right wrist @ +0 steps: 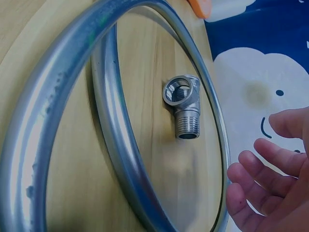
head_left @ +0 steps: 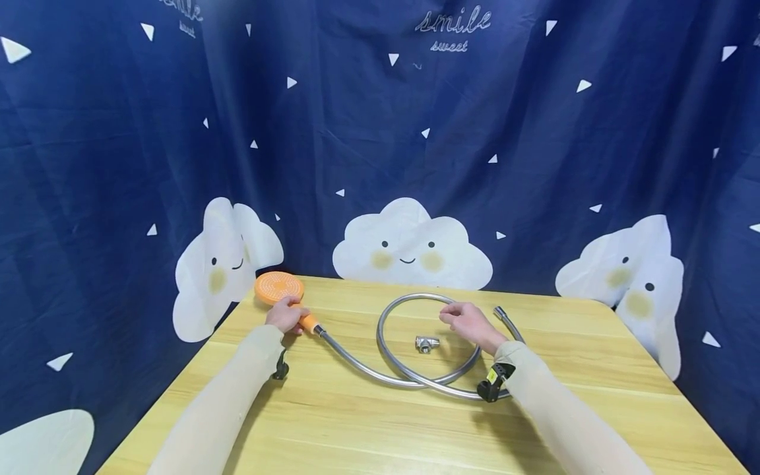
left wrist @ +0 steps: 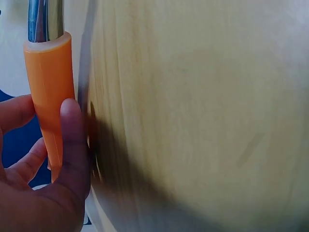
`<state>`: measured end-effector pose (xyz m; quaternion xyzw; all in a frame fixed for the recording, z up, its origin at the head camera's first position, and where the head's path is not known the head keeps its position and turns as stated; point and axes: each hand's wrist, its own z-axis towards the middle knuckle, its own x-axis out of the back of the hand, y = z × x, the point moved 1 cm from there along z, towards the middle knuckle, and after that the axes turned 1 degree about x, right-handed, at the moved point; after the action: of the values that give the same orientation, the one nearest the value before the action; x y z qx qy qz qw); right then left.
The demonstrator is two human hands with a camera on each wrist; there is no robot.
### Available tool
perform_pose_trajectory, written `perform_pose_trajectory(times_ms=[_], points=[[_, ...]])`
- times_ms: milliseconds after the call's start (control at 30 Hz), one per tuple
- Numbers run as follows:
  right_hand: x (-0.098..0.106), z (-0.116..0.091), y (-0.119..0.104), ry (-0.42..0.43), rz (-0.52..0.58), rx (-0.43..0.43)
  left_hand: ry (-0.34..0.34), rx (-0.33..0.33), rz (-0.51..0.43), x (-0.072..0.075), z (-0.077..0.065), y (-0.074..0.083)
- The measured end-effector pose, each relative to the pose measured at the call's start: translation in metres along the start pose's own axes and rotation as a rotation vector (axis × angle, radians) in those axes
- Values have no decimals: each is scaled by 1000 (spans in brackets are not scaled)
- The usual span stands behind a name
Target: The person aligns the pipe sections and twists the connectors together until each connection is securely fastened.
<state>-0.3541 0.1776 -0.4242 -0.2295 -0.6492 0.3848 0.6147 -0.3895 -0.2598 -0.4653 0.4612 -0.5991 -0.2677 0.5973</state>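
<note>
An orange shower head (head_left: 278, 286) lies at the table's far left, its round spray face up. My left hand (head_left: 287, 315) grips its orange handle (left wrist: 48, 72), thumb on one side and fingers on the other. A metal hose (right wrist: 63, 82) is joined to the handle's end and crosses itself in a loop on the table. Inside the loop lies a threaded metal tee fitting (head_left: 426, 344). Over the loop's right side hovers my right hand (head_left: 472, 323), fingers loosely curled around nothing. Behind it is the hose's free end (head_left: 500, 313) with a metal connector.
The wooden table (head_left: 332, 422) is bounded at the back and sides by a dark blue curtain (head_left: 368, 119) printed with white clouds and triangles. Black wrist devices (head_left: 491, 384) are strapped to both forearms, the right one above the hose.
</note>
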Motion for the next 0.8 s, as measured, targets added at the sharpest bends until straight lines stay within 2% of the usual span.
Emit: perform_pose_trajectory(times_ms=[200,467,600,800], points=[[6,1,1,2,-4,10,32,-34,83,1,-4,3],[11,-2,5,2,-16,-11,114,-90,269,6,-4,9],[14,-5,5,9,-23,-7,123,-81,339,6,-4,13],[19,-6,9,8,-31,-23,121,-86,388,5,-14,26]])
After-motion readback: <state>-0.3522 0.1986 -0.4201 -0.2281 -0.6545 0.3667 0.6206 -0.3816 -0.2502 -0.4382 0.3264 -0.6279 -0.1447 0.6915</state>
